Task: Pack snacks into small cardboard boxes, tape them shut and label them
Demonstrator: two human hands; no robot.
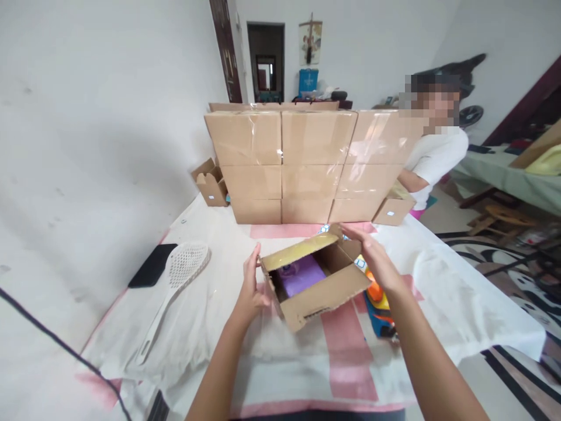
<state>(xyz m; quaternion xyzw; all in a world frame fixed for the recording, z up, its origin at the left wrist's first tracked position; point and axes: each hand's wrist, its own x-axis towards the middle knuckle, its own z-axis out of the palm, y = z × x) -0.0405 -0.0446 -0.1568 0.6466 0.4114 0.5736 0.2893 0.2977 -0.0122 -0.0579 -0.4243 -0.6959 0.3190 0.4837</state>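
An opened cardboard box (333, 292) is tilted between my two hands over the table, its flaps spread. Inside it lies a purple packet (302, 276). My left hand (254, 283) grips the box's left side, the thumb toward me and the fingers at the far corner. On the right, my right hand (372, 257) holds the far right corner, with part of its fingers hidden behind the flap. Close beside my right wrist sits an orange, yellow and blue object (377, 307), partly covered by the hand and box; its kind is unclear.
A wall of stacked cardboard boxes (311, 166) stands across the table's far side, with smaller open boxes (213, 187) at its ends. A white slotted skimmer (186, 266) and a black flat object (153, 266) lie left. Behind the boxes at right stands a person (442, 158).
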